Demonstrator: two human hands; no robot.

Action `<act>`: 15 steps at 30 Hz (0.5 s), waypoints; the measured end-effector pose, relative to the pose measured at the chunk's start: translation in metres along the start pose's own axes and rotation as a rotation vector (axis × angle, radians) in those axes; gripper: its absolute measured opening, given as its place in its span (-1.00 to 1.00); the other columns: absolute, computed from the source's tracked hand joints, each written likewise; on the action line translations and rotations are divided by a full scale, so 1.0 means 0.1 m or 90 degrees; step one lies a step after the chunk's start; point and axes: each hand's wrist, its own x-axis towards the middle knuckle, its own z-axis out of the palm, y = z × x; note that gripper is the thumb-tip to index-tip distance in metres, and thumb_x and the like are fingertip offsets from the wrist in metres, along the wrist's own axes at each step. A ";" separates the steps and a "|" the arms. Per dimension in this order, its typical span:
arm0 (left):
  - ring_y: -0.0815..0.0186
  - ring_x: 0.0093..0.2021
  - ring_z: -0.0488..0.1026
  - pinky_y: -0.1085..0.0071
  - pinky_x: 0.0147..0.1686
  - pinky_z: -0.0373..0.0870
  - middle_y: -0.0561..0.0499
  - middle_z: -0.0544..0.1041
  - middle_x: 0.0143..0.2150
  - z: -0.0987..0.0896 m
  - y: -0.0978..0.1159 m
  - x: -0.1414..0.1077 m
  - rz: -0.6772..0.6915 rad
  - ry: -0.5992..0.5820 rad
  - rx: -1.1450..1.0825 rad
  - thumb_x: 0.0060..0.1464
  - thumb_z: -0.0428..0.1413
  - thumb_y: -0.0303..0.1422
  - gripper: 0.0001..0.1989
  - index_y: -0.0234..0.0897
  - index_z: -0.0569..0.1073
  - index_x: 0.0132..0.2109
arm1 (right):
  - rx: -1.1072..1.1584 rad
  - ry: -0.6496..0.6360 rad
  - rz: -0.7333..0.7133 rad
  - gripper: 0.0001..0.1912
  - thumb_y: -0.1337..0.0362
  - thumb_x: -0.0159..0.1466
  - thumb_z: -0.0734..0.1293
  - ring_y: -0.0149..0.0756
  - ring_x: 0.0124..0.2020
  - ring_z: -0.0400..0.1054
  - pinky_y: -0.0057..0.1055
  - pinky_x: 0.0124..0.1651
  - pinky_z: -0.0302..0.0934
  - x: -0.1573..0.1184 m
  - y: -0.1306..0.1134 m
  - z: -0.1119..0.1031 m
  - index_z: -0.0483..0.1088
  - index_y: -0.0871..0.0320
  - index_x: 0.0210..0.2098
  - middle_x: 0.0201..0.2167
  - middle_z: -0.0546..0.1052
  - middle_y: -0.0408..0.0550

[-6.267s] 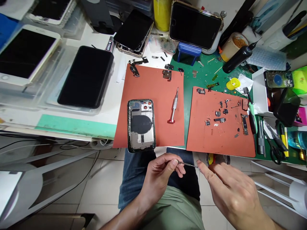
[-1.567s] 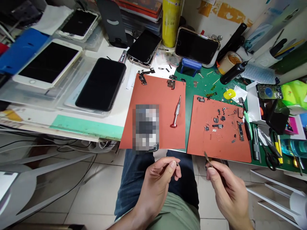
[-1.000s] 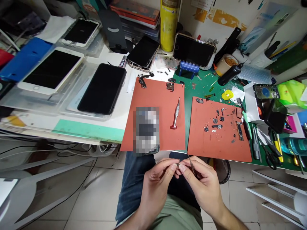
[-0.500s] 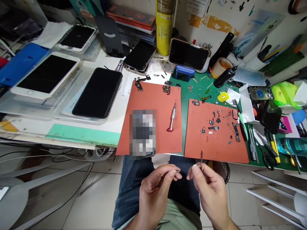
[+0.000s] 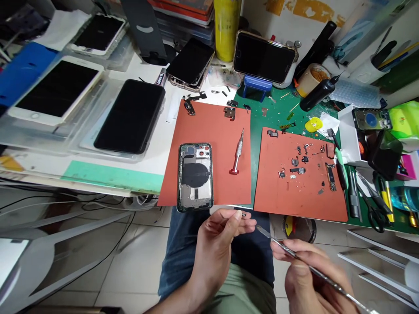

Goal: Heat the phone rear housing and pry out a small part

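As the head view showed it: both hands were over the person's lap, just short of the near edge of the bench, with the mats and tools beyond them.

Left hand (image 5: 216, 248): thumb and forefinger were pressed together on a tiny part (image 5: 244, 214), dark and too small to identify, which sat exposed at the fingertips.

Right hand (image 5: 309, 279): fingers were closed around a steel pick (image 5: 294, 252), its tip pointing toward the left hand and near it, not touching.

Housing: a phone housing (image 5: 195, 176) lay face up on the left red mat (image 5: 225, 192), its lower end jutting past the mat's near edge, just above the left hand.

Loose parts: small screws, brackets and a narrow board (image 5: 331, 177) were scattered on the right red mat (image 5: 271, 196), with a screwdriver (image 5: 236, 152) lying on the left one.

Drop risk: a weak pinch could have let the tiny part fall onto the jeans or the tile floor, where it would have been hard to find.

Slip risk: a sudden move of the pick could have flicked the part away or jabbed the left fingers.

Knock risk: a raised hand could have caught the overhanging housing and tipped it into the lap.
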 end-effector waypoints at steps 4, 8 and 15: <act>0.16 -0.33 0.74 0.32 -0.24 0.68 -0.10 0.76 -0.28 0.01 -0.02 0.02 0.010 -0.008 -0.016 0.05 0.51 -0.21 -0.75 -0.28 0.68 -0.32 | -0.080 -0.067 -0.151 -0.81 0.51 0.35 0.51 -0.20 -0.28 0.72 -0.34 -0.25 0.69 -0.11 0.12 0.08 0.59 0.20 -0.07 -0.12 0.73 0.00; 0.17 -0.33 0.74 0.28 -0.21 0.70 -0.09 0.77 -0.28 0.00 -0.04 0.03 0.009 -0.018 -0.035 0.09 0.50 -0.24 -0.79 -0.26 0.69 -0.29 | -0.148 -0.089 -0.207 -0.72 0.55 0.32 0.52 -0.17 -0.21 0.73 -0.32 -0.17 0.70 -0.13 0.21 0.08 0.58 0.19 -0.02 -0.10 0.74 0.00; 0.17 -0.31 0.73 0.28 -0.21 0.71 -0.09 0.77 -0.27 -0.01 -0.06 0.03 0.010 -0.019 -0.054 0.12 0.48 -0.26 -0.80 -0.26 0.68 -0.27 | -0.179 -0.088 -0.232 -0.72 0.64 0.30 0.49 -0.23 -0.17 0.72 -0.38 -0.07 0.65 -0.08 0.17 0.17 0.58 0.24 -0.07 -0.14 0.74 -0.01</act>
